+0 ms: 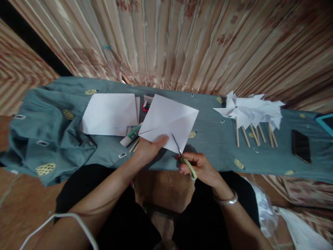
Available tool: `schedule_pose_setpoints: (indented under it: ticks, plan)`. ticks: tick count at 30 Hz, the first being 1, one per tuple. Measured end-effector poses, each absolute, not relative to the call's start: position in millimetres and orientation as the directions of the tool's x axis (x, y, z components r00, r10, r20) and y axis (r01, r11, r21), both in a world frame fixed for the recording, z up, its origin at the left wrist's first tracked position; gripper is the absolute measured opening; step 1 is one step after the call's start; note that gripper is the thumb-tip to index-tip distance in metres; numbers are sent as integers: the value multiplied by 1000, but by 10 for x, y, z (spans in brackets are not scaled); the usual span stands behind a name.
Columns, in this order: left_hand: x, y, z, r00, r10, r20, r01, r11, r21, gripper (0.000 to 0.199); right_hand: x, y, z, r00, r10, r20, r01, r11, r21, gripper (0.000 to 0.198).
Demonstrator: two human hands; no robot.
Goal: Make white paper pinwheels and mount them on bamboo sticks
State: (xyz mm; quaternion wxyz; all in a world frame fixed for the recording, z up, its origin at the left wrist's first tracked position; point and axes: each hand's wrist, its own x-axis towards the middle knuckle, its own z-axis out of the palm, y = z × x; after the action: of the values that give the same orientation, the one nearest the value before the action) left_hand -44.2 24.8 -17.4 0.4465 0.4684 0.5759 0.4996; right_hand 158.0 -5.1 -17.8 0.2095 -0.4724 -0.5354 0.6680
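Observation:
A square sheet of white paper [171, 114] is held up over the cloth, one corner pointing toward me. My left hand [151, 149] grips its near left edge, thumb on top and fingers hidden beneath. A slit runs inward from the sheet's left corner. My right hand [199, 166] is closed around the green handles of a pair of scissors [188, 166]. Their blades lie at the sheet's near corner, one visible on top of the paper.
Left of the sheet lie a stack of white paper [111, 113], a green-and-white glue tube [131, 136], thin sticks [134, 145] and a small red box [146, 104]. Several paper pinwheels [255, 107] on sticks lie to the right, then a dark phone [301, 146]. A curtain [166, 41] hangs behind.

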Motion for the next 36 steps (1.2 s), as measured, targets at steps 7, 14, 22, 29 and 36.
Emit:
schedule_pose_setpoints:
  ticks: [7,14,22,29,36]
  plan:
    - [-448,245,-132,-143,989,-48,79,59,995,47,1541,-52,-164,-429,764,-482,200,-440,-875,48]
    - [-450,241,-121,-154,983,-97,49,106,993,42,1537,-63,-164,-446,760,-472,159,-452,-878,44]
    - [-389,177,-49,-110,984,-137,-6,138,990,45,1568,-55,-177,-502,787,-359,202,-297,-933,43]
    - [-401,182,-103,-133,985,-110,9,113,994,52,1576,-65,-226,-489,794,-361,179,-314,-932,43]
    - [-401,177,-127,-145,983,-110,49,119,992,54,1534,-62,-170,-475,795,-378,140,-356,-924,42]
